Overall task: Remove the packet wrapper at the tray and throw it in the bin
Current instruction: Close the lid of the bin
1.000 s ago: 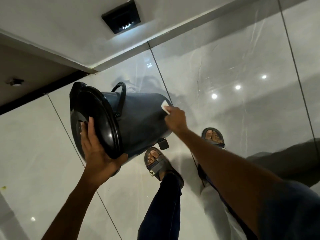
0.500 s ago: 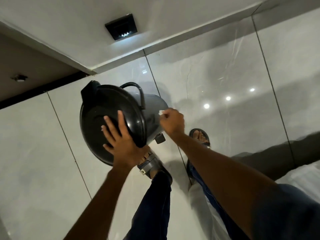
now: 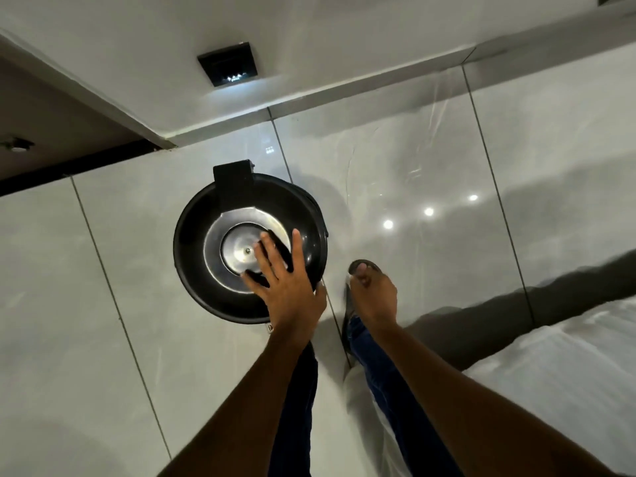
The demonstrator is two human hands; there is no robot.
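Note:
A round black pedal bin [image 3: 203, 273] stands on the tiled floor, seen from straight above. Its lid with a silver centre disc [image 3: 237, 249] lies flat over the bin, hinge block at the far side. My left hand [image 3: 285, 284] rests palm-down on the lid, fingers spread, thumb at the near right rim. To the right of the bin, my right hand [image 3: 373, 294] hangs over my foot with its fingers curled in. No wrapper shows in either hand or on the floor.
Glossy grey floor tiles surround the bin, with a white wall skirting [image 3: 309, 98] behind it and a dark wall vent [image 3: 228, 63]. My legs in dark trousers [image 3: 385, 383] and a sandal stand close to the bin. A white cloth surface [image 3: 568, 373] lies at right.
The lid, held tilted up by my left hand before, now lies flat on the bin. My right hand, which held a white wrapper at the bin's mouth, has drawn back without it.

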